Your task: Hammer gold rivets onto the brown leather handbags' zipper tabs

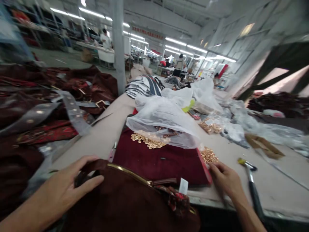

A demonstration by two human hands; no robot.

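The lower body of the brown bag point(125, 199) is cut off by the bottom edge. The right hand point(223, 177) is blurred; its fingertips appear to touch the gold pieces point(208, 154) (contact cannot be confirmed). Translucent plastic point(164, 114) partly covers the maroon cloth point(145, 161). Red wall lettering point(147, 33) is illegible.

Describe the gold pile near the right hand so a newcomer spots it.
On the pale table lies a maroon panel. Just past its right edge, by the right hand, sits the gold pile; unlike the other loose heap, it lies off the panel.
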